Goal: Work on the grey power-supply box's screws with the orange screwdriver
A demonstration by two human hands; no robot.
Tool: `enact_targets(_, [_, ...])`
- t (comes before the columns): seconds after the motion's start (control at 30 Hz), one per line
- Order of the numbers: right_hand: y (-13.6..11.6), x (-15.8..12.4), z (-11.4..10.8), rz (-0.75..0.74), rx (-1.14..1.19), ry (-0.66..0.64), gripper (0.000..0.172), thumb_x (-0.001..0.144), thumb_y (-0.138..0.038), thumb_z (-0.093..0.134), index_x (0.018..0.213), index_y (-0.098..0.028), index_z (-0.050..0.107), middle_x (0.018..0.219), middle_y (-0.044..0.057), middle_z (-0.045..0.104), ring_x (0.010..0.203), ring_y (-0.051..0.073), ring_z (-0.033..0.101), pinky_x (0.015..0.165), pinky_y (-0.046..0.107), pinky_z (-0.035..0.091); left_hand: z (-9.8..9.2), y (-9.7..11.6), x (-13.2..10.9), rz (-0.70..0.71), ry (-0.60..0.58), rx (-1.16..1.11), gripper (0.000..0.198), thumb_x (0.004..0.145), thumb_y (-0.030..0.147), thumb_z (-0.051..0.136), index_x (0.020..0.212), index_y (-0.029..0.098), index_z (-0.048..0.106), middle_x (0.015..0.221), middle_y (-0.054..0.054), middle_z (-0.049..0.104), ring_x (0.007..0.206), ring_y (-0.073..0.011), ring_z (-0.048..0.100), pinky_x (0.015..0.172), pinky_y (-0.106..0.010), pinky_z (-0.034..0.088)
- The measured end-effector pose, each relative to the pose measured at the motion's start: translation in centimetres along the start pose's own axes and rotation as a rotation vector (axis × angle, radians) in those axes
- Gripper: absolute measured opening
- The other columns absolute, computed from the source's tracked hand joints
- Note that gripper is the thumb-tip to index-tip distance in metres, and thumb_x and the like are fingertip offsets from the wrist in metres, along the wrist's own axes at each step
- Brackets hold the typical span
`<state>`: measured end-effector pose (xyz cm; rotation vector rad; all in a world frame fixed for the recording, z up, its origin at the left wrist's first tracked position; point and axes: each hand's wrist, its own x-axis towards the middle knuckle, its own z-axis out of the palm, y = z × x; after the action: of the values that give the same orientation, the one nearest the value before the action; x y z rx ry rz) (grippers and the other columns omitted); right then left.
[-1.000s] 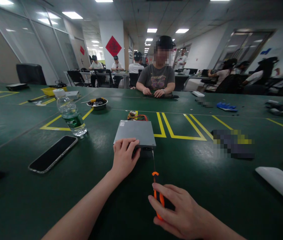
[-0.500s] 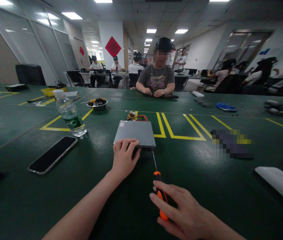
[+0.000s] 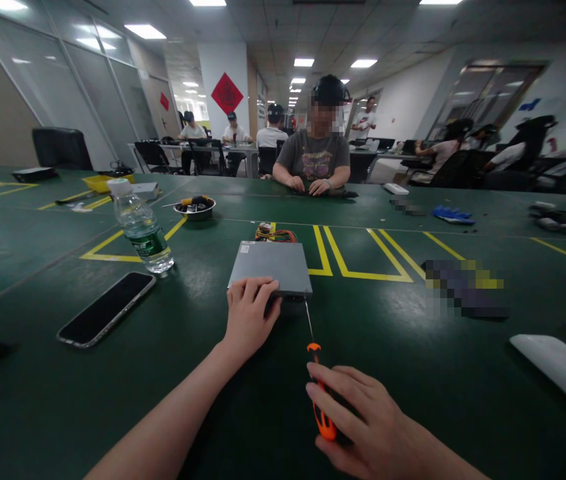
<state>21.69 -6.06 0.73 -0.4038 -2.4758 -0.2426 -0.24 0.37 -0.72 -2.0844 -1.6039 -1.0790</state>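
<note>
A grey metal power supply unit lies flat on the green table, its bundle of coloured cables at the far side. My left hand grips its near left edge, fingers on top and thumb at the near face. In my right hand is an orange and black screwdriver, held by the handle between thumb and fingers. The screwdriver's thin shaft points away from me, and its tip meets the near right corner of the unit. Whether the tip sits in a screw is too small to tell.
On the left are a phone and an upright water bottle. Farther back stands a metal bowl with tools. A white object lies at the right. Across the table sits a person.
The screwdriver handle has turned about its axis, and my right fingers have shifted slightly on it. My left hand and the power supply unit stay in place.
</note>
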Motion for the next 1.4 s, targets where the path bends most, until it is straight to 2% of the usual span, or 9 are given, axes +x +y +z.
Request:
enact_targets(0.3, [-0.15,-0.14,0.6,0.007,0.014,0.064,0.028,0.085,-0.035,0.051,0.099,-0.011,0.052,0.101,0.019,0.065,0.081,0.018,0.064,0.073,0.032,0.051,-0.01,0.06,0.02,-0.01,-0.009,-0.008,0.023,0.081,0.025,0.054,0.104,0.023,0.056,0.109,-0.005,0.058,0.099,-0.0248,0.041,0.082,-0.04,0.035])
enact_targets(0.47, [-0.42,0.19,0.33,0.042,0.025,0.006,0.032,0.086,-0.034,0.049,0.105,-0.01,0.052,0.105,0.019,0.063,0.088,0.02,0.063,0.076,0.033,0.051,0.01,0.04,0.0,-0.014,-0.01,-0.01,0.024,0.081,0.025,0.054,0.104,0.023,0.056,0.109,-0.006,0.057,0.099,-0.0251,0.041,0.082,-0.04,0.035])
enact_targets(0.6, [-0.42,0.49,0.17,0.023,0.016,-0.059,0.029,0.086,-0.03,0.047,0.107,-0.013,0.056,0.106,0.017,0.063,0.082,0.021,0.064,0.071,0.034,0.052,0.04,0.05,0.01,-0.013,-0.007,-0.008,0.024,0.08,0.026,0.055,0.104,0.023,0.056,0.109,-0.006,0.058,0.099,-0.0251,0.042,0.082,-0.04,0.035])
enact_targets(0.7, [-0.41,0.32,0.48,-0.006,0.025,0.001,0.026,0.084,-0.03,0.051,0.1,-0.011,0.057,0.103,0.018,0.064,0.075,0.019,0.064,0.068,0.033,0.052,0.07,0.08,0.05,-0.017,-0.005,-0.006,0.024,0.08,0.025,0.055,0.104,0.024,0.056,0.108,-0.005,0.058,0.099,-0.025,0.042,0.082,-0.04,0.035])
enact_targets(0.8, [-0.51,0.02,0.78,0.015,0.035,0.052,0.024,0.085,-0.031,0.053,0.096,-0.009,0.055,0.105,0.019,0.064,0.08,0.018,0.064,0.072,0.031,0.052,0.09,0.1,0.08,-0.021,-0.007,-0.008,0.023,0.08,0.025,0.055,0.103,0.023,0.056,0.109,-0.005,0.058,0.1,-0.0248,0.042,0.082,-0.039,0.035])
enact_targets(0.93, [-0.69,-0.01,0.71,0.045,0.018,-0.008,0.032,0.087,-0.035,0.05,0.105,-0.01,0.054,0.108,0.019,0.062,0.085,0.018,0.063,0.075,0.031,0.052,0.09,0.05,0.06,-0.019,-0.003,-0.014,0.023,0.08,0.025,0.055,0.103,0.023,0.056,0.11,-0.005,0.057,0.1,-0.0247,0.041,0.082,-0.039,0.035])
enact_targets(1.07, [-0.66,0.26,0.28,0.058,0.015,-0.068,0.032,0.086,-0.031,0.048,0.112,-0.013,0.055,0.108,0.017,0.062,0.086,0.02,0.064,0.074,0.032,0.052,0.08,-0.03,0.02,-0.015,-0.008,-0.007,0.024,0.08,0.025,0.055,0.104,0.023,0.056,0.109,-0.005,0.058,0.099,-0.0251,0.042,0.082,-0.04,0.035])
enact_targets(1.27, [-0.33,0.23,0.48,0.033,0.019,0.076,0.026,0.083,-0.03,0.053,0.099,-0.01,0.056,0.097,0.017,0.067,0.073,0.017,0.065,0.069,0.031,0.053,-0.01,0.04,0.03,-0.013,-0.011,-0.007,0.023,0.08,0.026,0.054,0.104,0.023,0.056,0.109,-0.006,0.058,0.099,-0.0252,0.042,0.081,-0.04,0.035])
enact_targets(1.4, [-0.34,-0.13,0.9,0.055,-0.006,0.08,0.03,0.083,-0.04,0.054,0.093,-0.012,0.055,0.095,0.017,0.067,0.08,0.019,0.065,0.073,0.031,0.052,-0.03,0.06,0.04,-0.012,-0.008,-0.003,0.023,0.08,0.026,0.054,0.103,0.023,0.056,0.108,-0.006,0.058,0.099,-0.0255,0.042,0.08,-0.04,0.035])
